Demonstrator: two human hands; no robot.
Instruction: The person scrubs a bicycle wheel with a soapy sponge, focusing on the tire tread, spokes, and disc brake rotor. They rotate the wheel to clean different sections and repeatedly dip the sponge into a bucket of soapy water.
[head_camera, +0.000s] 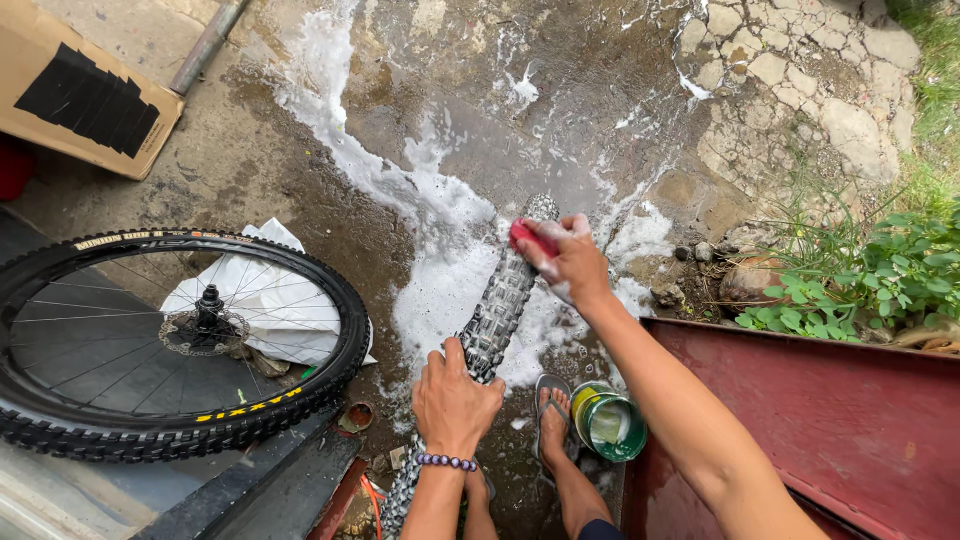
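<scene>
We were mid-scrub: our left hand (455, 400) clamped the upright tire (497, 310) at six o'clock, our right hand (572, 262) squeezed a red sponge (531, 238) near its top. Fresh tread probably needed turning the tire next.

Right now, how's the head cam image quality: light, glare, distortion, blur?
Head view: hard daylight, wet concrete and foam glare near white; wide-angle lens bows the edges, stretching the right forearm; focus sharp on the knobby tyre, left hand, right hand with its red scrubber, and the spoked wheel; no visible motion blur.
</scene>
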